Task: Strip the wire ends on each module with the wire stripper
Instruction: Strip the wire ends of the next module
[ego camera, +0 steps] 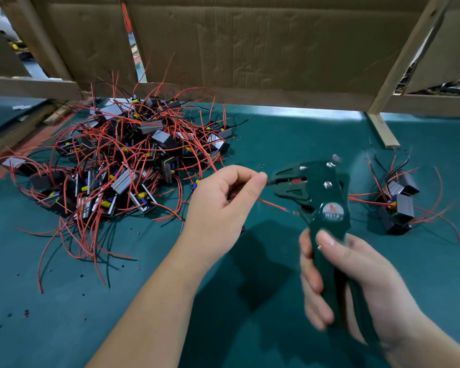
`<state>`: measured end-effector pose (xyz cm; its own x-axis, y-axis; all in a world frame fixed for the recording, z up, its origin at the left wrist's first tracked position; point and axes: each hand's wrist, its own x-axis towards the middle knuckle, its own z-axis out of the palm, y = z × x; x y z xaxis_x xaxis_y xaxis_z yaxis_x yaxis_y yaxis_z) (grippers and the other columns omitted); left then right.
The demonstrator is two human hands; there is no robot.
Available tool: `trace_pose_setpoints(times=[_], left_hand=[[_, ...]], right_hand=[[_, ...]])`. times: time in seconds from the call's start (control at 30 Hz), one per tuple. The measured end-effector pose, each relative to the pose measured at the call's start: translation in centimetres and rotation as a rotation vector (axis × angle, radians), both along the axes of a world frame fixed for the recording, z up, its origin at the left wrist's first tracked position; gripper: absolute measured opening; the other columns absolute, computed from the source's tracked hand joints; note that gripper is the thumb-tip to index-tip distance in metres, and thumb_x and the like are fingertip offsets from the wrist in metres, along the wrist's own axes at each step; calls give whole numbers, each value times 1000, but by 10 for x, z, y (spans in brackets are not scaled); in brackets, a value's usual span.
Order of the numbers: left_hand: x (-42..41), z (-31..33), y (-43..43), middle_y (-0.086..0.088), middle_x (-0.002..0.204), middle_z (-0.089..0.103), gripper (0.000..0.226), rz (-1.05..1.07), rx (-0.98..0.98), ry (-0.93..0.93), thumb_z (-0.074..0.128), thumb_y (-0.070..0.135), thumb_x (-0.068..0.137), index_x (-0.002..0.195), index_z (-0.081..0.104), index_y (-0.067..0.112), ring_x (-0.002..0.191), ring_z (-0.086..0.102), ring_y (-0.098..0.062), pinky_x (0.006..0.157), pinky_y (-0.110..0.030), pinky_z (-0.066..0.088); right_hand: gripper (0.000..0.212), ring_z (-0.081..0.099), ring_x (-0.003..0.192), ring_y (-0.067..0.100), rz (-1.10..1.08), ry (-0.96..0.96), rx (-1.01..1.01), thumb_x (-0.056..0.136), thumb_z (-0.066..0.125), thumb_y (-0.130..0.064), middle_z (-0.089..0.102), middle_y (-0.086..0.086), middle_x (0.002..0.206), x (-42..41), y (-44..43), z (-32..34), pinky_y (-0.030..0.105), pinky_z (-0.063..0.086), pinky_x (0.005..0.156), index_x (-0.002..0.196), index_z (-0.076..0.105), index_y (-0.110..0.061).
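Observation:
My right hand (337, 282) grips the handles of a dark green wire stripper (314, 192), held upright with its jaws pointing left. My left hand (223, 197) pinches a thin dark wire end between thumb and forefinger, right at the mouth of the jaws. A red wire (272, 205) runs out from under that hand toward the stripper's lower edge. The module these wires belong to is mostly hidden beneath my left hand. A large heap of black modules with red and black wires (117, 160) lies to the left. A few modules (398, 203) sit in a small group at the right.
The work surface is a green mat (117, 301) dotted with small bits of cut insulation. A cardboard wall (250, 49) on a wooden frame closes off the back. A wooden slat (384, 132) lies on the mat at the back right.

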<state>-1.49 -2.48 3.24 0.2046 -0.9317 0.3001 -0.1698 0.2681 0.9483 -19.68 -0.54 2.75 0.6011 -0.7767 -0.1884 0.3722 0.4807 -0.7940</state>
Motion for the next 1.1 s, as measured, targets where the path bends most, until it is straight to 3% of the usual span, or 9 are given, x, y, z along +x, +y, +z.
trace_pose_setpoints(times=[0.1, 0.2, 0.3, 0.43, 0.63, 0.7, 0.87, 1.0, 1.1], left_hand=[[1, -3, -1, 19, 60, 56, 25, -19, 23, -148, 47, 15, 100, 91, 67, 27, 50, 47, 7, 53, -7, 33], [-4, -6, -1, 18, 66, 56, 30, -23, 81, -113, 43, 11, 101, 103, 66, 30, 51, 42, 0, 56, -15, 34], [-9, -3, -2, 14, 65, 53, 32, -12, 163, 266, 38, 6, 102, 107, 64, 24, 51, 36, -5, 54, -20, 34], [-13, 5, -2, 3, 64, 48, 28, -180, 221, 851, 36, 2, 100, 109, 59, 15, 46, 33, -6, 44, -16, 32], [-13, 6, 1, -5, 73, 60, 37, -280, 269, 877, 37, -5, 91, 115, 53, 18, 44, 50, -16, 35, -19, 34], [-9, 4, -3, -4, 82, 64, 32, -173, 166, 756, 36, -5, 97, 116, 53, 14, 62, 61, -13, 51, -24, 50], [24, -6, -6, -2, 113, 53, 38, 272, -142, -308, 34, -4, 96, 126, 50, 14, 95, 60, -6, 88, -30, 50], [41, -5, -7, 1, 116, 46, 46, 549, -189, -383, 31, -4, 86, 123, 54, 13, 100, 55, -12, 92, -18, 41], [58, -5, -7, 4, 111, 48, 48, 719, -70, -425, 35, -8, 83, 120, 55, 15, 105, 51, -18, 94, -23, 39]], right_hand=[[56, 43, 34, 23, -112, 33, 15, 46, 90, -47, 48, 14, 58, 2, -4, -1, 31, 43, 41, 76, 63, -8], [62, 58, 59, 36, -119, -71, 7, 49, 90, -41, 62, 23, 83, 2, -9, -2, 48, 53, 56, 94, 68, -4], [70, 61, 69, 42, -120, -73, -42, 51, 89, -29, 60, 31, 99, 2, -10, -1, 55, 53, 67, 108, 65, 4], [67, 61, 70, 45, -22, 57, -114, 51, 89, -19, 61, 37, 83, 3, 1, -4, 53, 52, 67, 111, 64, -2], [59, 59, 78, 43, 190, 213, -251, 59, 87, -35, 65, 34, 84, 5, 5, -1, 47, 48, 69, 112, 67, -21], [61, 61, 74, 44, 111, 149, -195, 57, 87, -22, 62, 37, 80, 3, 1, -3, 44, 51, 67, 113, 67, -12], [64, 62, 63, 41, -288, 130, -84, 56, 70, 8, 58, 29, 85, -7, -18, -4, 54, 54, 59, 115, 47, 16], [43, 63, 67, 37, -408, 58, -122, 69, 55, -7, 57, 16, 119, -23, -30, 6, 52, 56, 62, 111, 54, 1], [55, 62, 76, 41, -152, -164, -80, 70, 70, -10, 52, 25, 129, -28, -29, 6, 57, 52, 70, 120, 54, 5]])
